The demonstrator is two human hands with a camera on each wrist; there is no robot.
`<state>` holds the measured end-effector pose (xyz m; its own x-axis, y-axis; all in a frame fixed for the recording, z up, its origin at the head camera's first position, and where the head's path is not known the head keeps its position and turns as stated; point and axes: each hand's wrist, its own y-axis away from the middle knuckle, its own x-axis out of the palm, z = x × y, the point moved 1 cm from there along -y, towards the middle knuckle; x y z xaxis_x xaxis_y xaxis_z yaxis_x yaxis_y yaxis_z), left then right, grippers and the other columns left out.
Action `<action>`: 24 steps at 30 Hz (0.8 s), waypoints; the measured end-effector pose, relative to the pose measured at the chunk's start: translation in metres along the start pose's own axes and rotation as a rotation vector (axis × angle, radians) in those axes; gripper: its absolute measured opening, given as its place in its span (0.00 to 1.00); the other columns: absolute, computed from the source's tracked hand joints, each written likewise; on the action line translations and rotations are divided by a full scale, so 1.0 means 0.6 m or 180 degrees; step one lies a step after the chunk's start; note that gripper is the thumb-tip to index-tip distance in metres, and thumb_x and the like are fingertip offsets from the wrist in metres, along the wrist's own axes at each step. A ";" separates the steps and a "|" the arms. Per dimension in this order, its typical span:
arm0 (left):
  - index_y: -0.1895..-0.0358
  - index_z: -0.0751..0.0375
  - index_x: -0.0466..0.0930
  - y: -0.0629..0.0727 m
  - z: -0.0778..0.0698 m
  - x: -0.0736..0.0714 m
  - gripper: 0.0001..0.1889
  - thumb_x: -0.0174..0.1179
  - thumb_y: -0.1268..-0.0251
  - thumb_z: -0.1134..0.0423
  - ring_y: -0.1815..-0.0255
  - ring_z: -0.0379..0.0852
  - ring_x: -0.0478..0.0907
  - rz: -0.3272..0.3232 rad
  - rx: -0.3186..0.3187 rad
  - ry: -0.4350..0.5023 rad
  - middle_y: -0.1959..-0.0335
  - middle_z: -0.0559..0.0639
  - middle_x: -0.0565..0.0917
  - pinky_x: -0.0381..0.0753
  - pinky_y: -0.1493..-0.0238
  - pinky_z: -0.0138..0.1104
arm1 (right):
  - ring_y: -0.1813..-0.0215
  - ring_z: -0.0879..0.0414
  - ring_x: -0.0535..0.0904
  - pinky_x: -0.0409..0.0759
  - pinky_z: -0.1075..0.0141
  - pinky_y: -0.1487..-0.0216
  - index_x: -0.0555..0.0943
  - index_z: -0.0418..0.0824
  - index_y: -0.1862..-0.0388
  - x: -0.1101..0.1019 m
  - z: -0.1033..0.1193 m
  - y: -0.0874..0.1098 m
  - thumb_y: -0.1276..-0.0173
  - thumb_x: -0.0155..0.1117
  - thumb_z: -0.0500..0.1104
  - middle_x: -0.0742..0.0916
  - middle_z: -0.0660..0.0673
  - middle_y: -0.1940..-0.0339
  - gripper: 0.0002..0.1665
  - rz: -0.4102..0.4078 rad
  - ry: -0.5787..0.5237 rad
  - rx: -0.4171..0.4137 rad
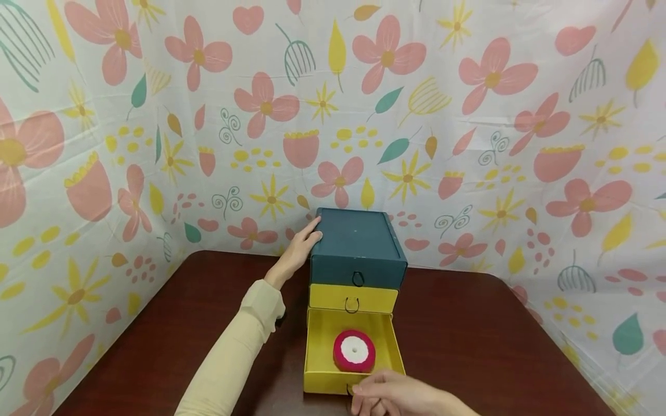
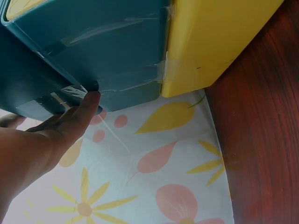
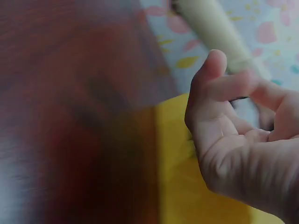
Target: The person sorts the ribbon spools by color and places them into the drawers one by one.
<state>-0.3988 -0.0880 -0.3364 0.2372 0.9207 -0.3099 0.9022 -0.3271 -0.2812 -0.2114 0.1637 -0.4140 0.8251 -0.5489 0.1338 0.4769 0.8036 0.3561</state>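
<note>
A small drawer cabinet with a dark teal top (image 1: 356, 234) stands on the table. Its bottom yellow drawer (image 1: 316, 352) is pulled out, and inside lies a round, deep-pink roll (image 1: 338, 352) with a white centre and a small hole. Above it, the yellow middle drawer (image 1: 333, 296) and teal top drawer (image 1: 333, 273) are closed. My left hand (image 1: 299, 248) rests along the cabinet's left side, fingers extended against the teal wall (image 2: 117, 56). My right hand (image 1: 387, 393), fingers loosely bent, is beside the bottom drawer's black loop pull (image 1: 349, 389), partly hiding it; the right wrist view shows nothing between its fingers.
The dark red-brown table (image 1: 468, 335) extends to both sides of the cabinet. A flower-printed cloth (image 1: 442, 121) hangs behind and around it. Black loop pulls also hang on the middle drawer and the top drawer.
</note>
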 end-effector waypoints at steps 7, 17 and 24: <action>0.21 0.44 0.45 0.008 -0.013 0.001 0.30 0.40 0.22 0.47 0.19 0.53 0.42 0.0094 -0.0082 -0.0032 0.20 0.46 0.45 0.47 0.24 0.56 | 0.65 0.65 0.80 0.79 0.77 0.56 0.79 0.40 0.47 -0.001 -0.045 -0.008 0.27 0.48 0.63 0.84 0.57 0.67 0.30 -0.0346 -0.0325 0.0618; 0.22 0.43 0.46 0.000 0.000 -0.002 0.30 0.40 0.22 0.47 0.20 0.53 0.44 0.0006 0.0028 0.0016 0.20 0.46 0.46 0.50 0.24 0.56 | 0.70 0.70 0.79 0.77 0.80 0.60 0.79 0.46 0.62 0.009 -0.051 -0.033 0.27 0.47 0.62 0.83 0.58 0.71 0.23 -0.0615 -0.0433 0.0720; 0.22 0.41 0.47 0.002 0.000 -0.002 0.30 0.40 0.23 0.45 0.19 0.52 0.43 -0.0001 -0.0008 -0.0040 0.20 0.44 0.47 0.49 0.24 0.55 | 0.70 0.72 0.77 0.76 0.80 0.60 0.80 0.51 0.59 0.006 -0.065 -0.046 0.23 0.47 0.54 0.84 0.59 0.68 0.15 -0.0417 -0.1043 0.0189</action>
<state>-0.3981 -0.0897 -0.3362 0.2325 0.9180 -0.3213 0.9032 -0.3263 -0.2789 -0.2095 0.1485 -0.4595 0.6124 -0.6988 0.3696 0.5459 0.7120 0.4416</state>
